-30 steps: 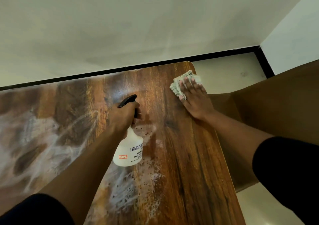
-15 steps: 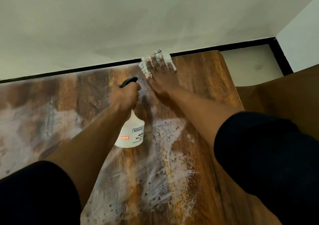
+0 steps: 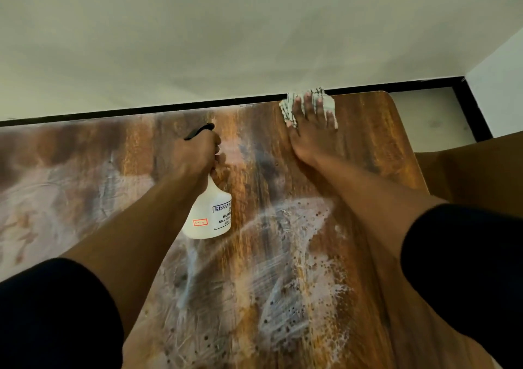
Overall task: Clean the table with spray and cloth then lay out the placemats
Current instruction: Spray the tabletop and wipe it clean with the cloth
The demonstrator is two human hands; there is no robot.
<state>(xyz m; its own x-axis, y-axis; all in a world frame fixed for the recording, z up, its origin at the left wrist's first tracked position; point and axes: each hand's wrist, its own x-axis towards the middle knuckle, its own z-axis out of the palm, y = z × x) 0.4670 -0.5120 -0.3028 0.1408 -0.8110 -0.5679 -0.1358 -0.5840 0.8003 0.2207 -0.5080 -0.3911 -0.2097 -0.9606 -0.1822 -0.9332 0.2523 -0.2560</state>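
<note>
My left hand (image 3: pixel 196 153) grips the neck of a white spray bottle (image 3: pixel 209 213) with a black trigger, held above the middle of the wooden table (image 3: pixel 376 147). My right hand (image 3: pixel 311 133) lies flat with fingers spread on a light checked cloth (image 3: pixel 329 104), pressing it against the table's far edge, by the wall. White foamy spray streaks cover the table's near and left areas. No placemats are in view.
A white wall (image 3: pixel 254 34) with a black skirting strip (image 3: pixel 141 112) runs right behind the table. The table's rounded far right corner (image 3: pixel 389 96) meets pale floor (image 3: pixel 430 119). A brown surface (image 3: pixel 481 167) sits to the right.
My right hand slid the cloth from the right edge to the far edge by the wall, then a little rightward along it. The bottle stayed in my left hand.
</note>
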